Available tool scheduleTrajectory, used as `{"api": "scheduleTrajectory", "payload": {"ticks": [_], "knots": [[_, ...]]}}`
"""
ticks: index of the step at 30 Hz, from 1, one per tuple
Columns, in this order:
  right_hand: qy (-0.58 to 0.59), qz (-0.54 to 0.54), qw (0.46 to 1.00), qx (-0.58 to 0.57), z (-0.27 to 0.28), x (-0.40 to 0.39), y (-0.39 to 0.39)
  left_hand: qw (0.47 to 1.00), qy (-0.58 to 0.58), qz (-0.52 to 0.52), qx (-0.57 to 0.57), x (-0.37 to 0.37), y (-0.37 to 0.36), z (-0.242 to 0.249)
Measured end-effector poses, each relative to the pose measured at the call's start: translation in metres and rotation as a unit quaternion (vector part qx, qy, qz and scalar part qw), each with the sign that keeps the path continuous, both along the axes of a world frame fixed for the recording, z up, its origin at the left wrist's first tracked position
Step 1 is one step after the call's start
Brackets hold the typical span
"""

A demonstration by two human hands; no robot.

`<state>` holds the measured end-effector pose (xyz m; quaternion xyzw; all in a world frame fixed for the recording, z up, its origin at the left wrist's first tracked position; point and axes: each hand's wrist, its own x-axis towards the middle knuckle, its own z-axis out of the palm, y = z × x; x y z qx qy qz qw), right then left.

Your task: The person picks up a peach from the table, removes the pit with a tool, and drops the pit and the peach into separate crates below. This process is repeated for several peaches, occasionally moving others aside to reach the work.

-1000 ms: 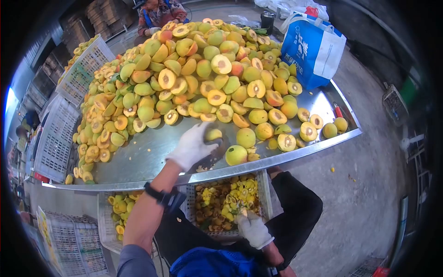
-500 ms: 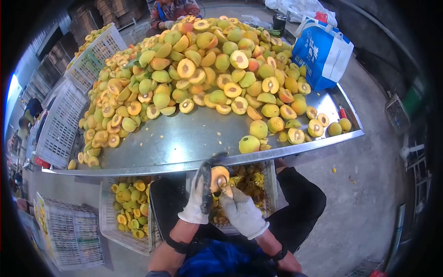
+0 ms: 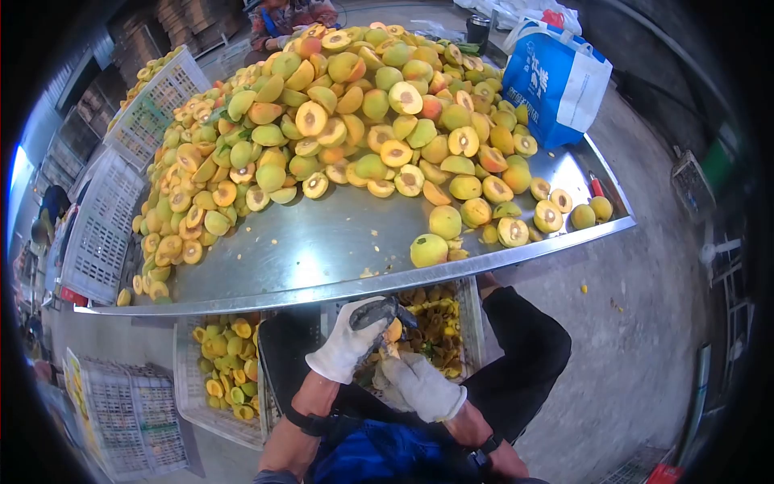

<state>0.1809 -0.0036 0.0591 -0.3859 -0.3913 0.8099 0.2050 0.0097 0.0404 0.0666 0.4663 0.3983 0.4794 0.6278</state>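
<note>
My left hand, in a white glove with dark coated fingers, is closed round a peach half, mostly covered by the fingers. Just below it my right hand, in a white knit glove, is closed with its fingertips against the fruit. Whatever the right fingers grip is too small and hidden to name. Both hands are over a crate of fruit scraps between my knees. Beyond them, a large heap of halved yellow-green peaches covers much of a metal table.
A crate of fruit halves stands at my left, near a stacked plastic crate. A blue and white bag and a red-handled tool are at the table's right. Across the heap sits another person.
My left hand has turned over the peach half, so its cut face no longer shows. The right hand stays close underneath. The view has shifted slightly.
</note>
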Motion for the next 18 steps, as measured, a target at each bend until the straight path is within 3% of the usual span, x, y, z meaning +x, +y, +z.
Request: {"api": "scheduleTrajectory", "payload": {"ticks": [3, 5, 6, 8, 11, 14, 18], "knots": [[0.078, -0.039, 0.993, -0.076, 0.016, 0.001, -0.006, 0.999, -0.008, -0.025, -0.018, 0.002, -0.001, 0.006], [0.089, -0.08, 0.988, -0.097, 0.027, -0.006, -0.008, 0.999, -0.032, 0.024, 0.029, 0.013, -0.004, 0.004], [0.198, -0.064, 0.966, -0.155, 0.022, -0.006, -0.008, 0.996, -0.044, 0.047, 0.055, 0.018, -0.005, 0.003], [0.403, -0.027, 0.875, -0.265, 0.001, -0.009, -0.012, 0.993, -0.109, 0.04, -0.02, 0.025, -0.008, 0.0], [0.437, -0.015, 0.865, -0.246, -0.011, -0.005, -0.015, 0.984, -0.166, 0.036, -0.051, 0.02, -0.015, -0.037], [0.34, 0.013, 0.923, -0.18, -0.006, 0.004, -0.014, 0.959, -0.228, 0.122, -0.116, 0.024, -0.026, -0.04], [0.261, 0.03, 0.957, -0.124, -0.003, 0.001, -0.015, 0.942, -0.218, 0.199, -0.156, 0.014, -0.034, -0.037]]}}
